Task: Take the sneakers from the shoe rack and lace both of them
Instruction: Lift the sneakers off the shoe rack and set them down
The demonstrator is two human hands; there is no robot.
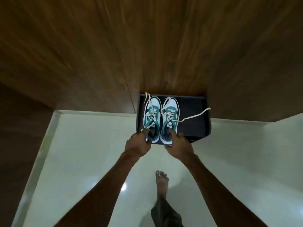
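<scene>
Left hand (137,144) grips heel of left teal-and-white sneaker (151,119); right hand (177,144) grips right sneaker (169,119). Both over dark rack tray (195,122), 12 o'clock. Lift level; loose cream lace (195,115) trails toward 2 o'clock, may snag.

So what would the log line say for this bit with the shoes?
step: taking sneakers | left hand: gripping left sneaker heel | right hand: gripping right sneaker heel | laces: loose | shoe rack: under sneakers

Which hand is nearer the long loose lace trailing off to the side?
Right. The right hand grips the heel of the sneaker that the lace trails from; the left hand holds the other sneaker, farther away.
</scene>
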